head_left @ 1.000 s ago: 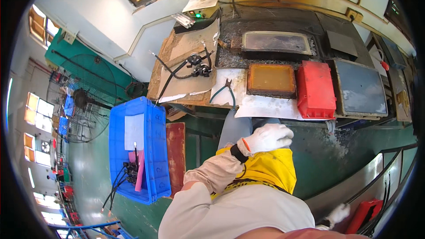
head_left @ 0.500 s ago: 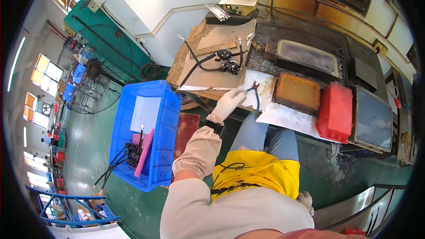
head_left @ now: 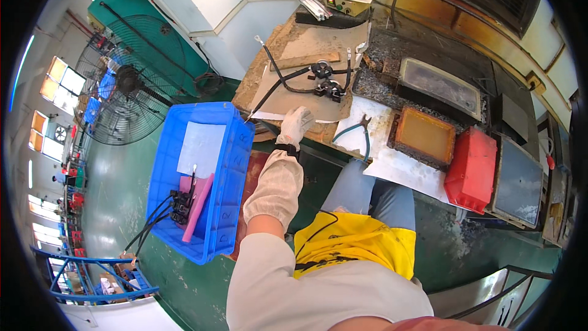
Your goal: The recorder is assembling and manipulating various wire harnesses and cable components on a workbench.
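Observation:
My left hand (head_left: pixel 296 126), in a pale glove, is at the front edge of the workbench, just short of the cardboard sheet (head_left: pixel 294 103). Its fingers look loosely extended and I see nothing in them. Beyond it, a black cable assembly (head_left: pixel 324 79) with two round black parts and metal lugs lies on the cardboard. To the hand's right, cutting pliers (head_left: pixel 366 124) with teal handles rest on white paper, their jaws pointing away from me. My right hand is out of sight.
At left stands a blue crate (head_left: pixel 229 178) holding more black cable parts and a pink strip. A fan (head_left: pixel 127 79) is behind it. On the bench are an amber-filled tray (head_left: pixel 424 135), a glass-topped tray (head_left: pixel 440 87), a red bin (head_left: pixel 470 168) and a control box (head_left: pixel 347 3).
My left hand has moved left, away from the pliers to the cardboard's near edge. My right hand, partly seen at my right side before, has gone from view. The view has shifted slightly.

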`<state>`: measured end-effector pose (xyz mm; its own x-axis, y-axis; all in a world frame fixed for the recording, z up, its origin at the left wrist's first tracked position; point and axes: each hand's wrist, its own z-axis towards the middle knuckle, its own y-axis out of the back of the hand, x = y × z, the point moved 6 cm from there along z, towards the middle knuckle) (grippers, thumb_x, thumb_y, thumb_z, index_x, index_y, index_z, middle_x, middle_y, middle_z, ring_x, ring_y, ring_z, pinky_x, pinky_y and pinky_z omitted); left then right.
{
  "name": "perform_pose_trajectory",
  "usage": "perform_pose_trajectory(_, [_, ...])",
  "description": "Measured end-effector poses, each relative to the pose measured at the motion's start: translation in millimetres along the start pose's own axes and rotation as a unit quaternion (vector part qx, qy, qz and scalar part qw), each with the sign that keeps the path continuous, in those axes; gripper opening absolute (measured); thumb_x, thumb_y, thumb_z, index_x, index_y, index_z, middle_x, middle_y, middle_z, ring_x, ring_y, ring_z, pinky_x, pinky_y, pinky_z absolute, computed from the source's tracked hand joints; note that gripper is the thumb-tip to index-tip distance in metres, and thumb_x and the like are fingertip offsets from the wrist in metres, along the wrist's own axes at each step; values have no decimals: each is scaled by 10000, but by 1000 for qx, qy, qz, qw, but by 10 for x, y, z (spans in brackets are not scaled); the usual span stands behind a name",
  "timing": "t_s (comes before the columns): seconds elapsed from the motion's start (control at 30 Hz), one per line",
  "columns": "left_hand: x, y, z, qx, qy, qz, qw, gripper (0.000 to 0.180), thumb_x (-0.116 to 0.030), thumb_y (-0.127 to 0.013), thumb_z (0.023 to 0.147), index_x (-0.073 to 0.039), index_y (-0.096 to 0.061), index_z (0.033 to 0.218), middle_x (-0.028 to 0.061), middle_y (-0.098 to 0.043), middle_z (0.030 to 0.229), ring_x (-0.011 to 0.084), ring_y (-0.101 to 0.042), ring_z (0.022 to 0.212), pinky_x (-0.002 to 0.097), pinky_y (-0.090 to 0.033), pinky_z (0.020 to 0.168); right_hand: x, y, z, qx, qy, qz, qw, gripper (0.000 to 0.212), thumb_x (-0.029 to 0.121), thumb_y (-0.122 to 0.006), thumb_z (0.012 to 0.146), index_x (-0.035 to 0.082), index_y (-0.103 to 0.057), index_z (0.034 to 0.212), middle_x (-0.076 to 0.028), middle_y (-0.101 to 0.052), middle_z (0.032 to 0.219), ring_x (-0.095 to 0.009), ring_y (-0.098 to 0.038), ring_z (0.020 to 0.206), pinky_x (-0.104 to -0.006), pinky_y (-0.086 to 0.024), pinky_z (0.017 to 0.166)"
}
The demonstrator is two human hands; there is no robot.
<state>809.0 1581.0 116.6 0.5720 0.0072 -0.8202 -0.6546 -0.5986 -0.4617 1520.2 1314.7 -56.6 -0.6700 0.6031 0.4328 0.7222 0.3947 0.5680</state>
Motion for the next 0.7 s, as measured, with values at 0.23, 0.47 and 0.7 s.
perform_pose_trajectory(0.23, [-64, -266, 147, 19, -56, 342, 938, 525, -290, -606, 844, -2, -462, 1259, 216, -526, 1201, 338, -551, 1074, 420, -469, 917, 944, 193, -290, -18, 28, -117, 993, 430, 331, -535, 838, -30, -628, 1052, -250, -645, 1013, -402, -595, 999, -419, -469, 832])
perform_pose_trajectory(0.47, [-319, -810, 341, -69, -172, 618, 764, 612, -353, -636, 748, -118, -468, 1288, 218, -444, 1281, 406, -474, 1163, 458, -406, 970, 1090, 240, -260, -43, 66, -55, 995, 441, 340, -535, 851, -35, -621, 1067, -247, -647, 1011, -397, -602, 988, -421, -467, 831])
perform_pose_trajectory(0.7, [-230, -631, 665, -92, -89, 660, 741, 464, -297, -637, 782, -118, -511, 1191, 201, -537, 1188, 375, -559, 1082, 443, -448, 920, 1242, 263, -485, -53, 36, -95, 993, 460, 374, -535, 853, -25, -625, 1063, -248, -646, 1014, -398, -600, 995, -421, -465, 831])
